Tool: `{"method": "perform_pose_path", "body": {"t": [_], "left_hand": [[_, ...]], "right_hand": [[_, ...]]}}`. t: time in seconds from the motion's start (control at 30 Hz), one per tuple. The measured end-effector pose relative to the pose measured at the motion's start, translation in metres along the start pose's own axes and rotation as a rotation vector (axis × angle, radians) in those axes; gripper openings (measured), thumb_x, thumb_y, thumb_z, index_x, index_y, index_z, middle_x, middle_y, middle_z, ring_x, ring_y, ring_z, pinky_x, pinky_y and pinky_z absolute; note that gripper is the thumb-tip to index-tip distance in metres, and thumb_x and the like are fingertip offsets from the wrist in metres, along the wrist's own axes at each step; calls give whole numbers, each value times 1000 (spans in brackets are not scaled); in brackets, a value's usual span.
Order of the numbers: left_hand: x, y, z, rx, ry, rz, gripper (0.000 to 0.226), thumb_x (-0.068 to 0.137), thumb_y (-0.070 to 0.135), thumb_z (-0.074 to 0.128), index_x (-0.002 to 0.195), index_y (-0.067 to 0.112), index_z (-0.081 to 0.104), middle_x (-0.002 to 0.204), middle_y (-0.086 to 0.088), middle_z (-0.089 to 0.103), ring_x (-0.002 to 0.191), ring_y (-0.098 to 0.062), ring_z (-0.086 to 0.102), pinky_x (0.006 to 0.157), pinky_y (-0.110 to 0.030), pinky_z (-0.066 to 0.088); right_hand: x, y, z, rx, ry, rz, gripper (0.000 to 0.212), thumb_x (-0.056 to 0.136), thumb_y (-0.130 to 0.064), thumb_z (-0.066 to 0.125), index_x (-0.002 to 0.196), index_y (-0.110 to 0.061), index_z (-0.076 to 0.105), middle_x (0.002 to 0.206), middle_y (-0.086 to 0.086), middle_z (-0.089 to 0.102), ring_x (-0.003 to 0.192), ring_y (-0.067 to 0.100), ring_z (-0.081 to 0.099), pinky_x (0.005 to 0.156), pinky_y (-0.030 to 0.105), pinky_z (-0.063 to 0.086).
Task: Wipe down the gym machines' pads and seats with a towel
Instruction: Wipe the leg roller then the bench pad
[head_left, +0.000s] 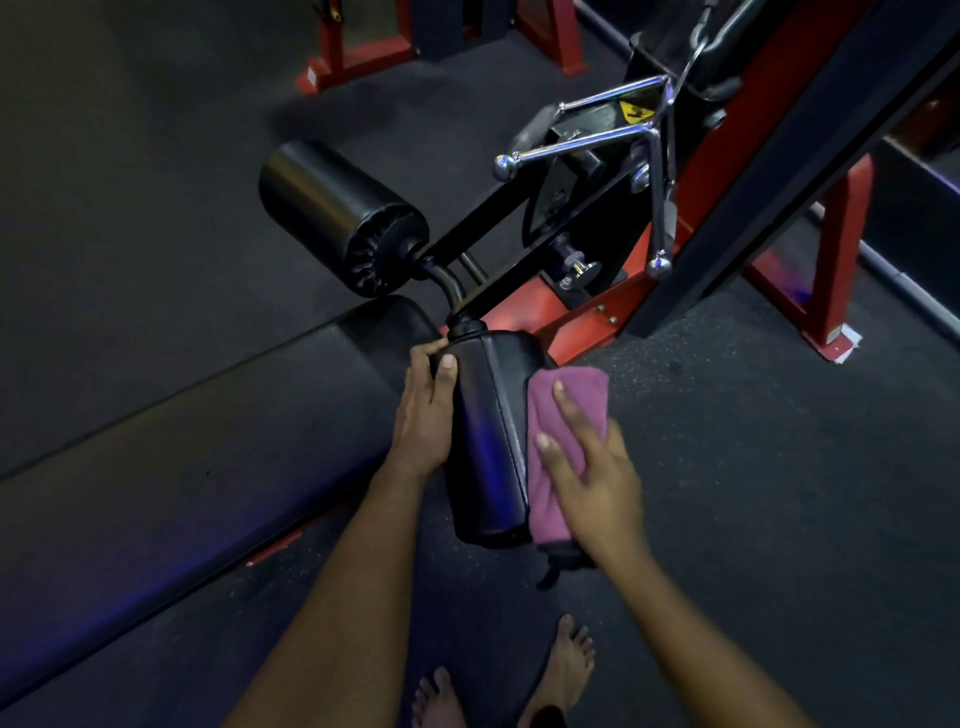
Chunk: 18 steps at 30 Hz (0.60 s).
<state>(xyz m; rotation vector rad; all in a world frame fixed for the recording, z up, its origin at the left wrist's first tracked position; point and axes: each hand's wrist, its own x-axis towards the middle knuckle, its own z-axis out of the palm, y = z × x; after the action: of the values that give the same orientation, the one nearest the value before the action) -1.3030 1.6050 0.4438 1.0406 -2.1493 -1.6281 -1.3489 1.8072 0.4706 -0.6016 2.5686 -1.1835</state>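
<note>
Long black bench surface (208, 441) far L, round roller pad (332, 208) above it. L hand (423, 410) grips the upright black pad (483, 431) at centre, thumb on its face, fingers wrapped round the L edge. Purple towel (561, 405) lies flat on the pad's R side, R hand (587, 467) pressing it w/ fingers straight & spread. Chrome handle (597, 135) & red frame (841, 260) up R.
</note>
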Motion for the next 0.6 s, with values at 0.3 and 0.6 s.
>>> {"method": "perform_pose_path", "body": {"t": [0.3, 0.6], "left_hand": [[4, -12, -3, -26, -21, -18, 42, 93, 72, 26, 121, 44, 41, 131, 0, 57, 118, -21, 56, 106, -49, 43], [0, 14, -8, 179, 73, 63, 36, 107, 30, 37, 140, 22, 47, 141, -10, 45, 129, -26, 42, 111, -37, 31]], "right_hand": [[95, -50, 26, -326, -39, -78, 57, 95, -69, 47, 148, -65, 26, 154, 10, 38, 128, 41, 50, 99, 49, 47], [28, 2, 10, 25, 0, 94, 56, 93, -66, 55, 146, -58, 40, 149, 4, 49, 133, 27, 50, 103, 37, 44]]}}
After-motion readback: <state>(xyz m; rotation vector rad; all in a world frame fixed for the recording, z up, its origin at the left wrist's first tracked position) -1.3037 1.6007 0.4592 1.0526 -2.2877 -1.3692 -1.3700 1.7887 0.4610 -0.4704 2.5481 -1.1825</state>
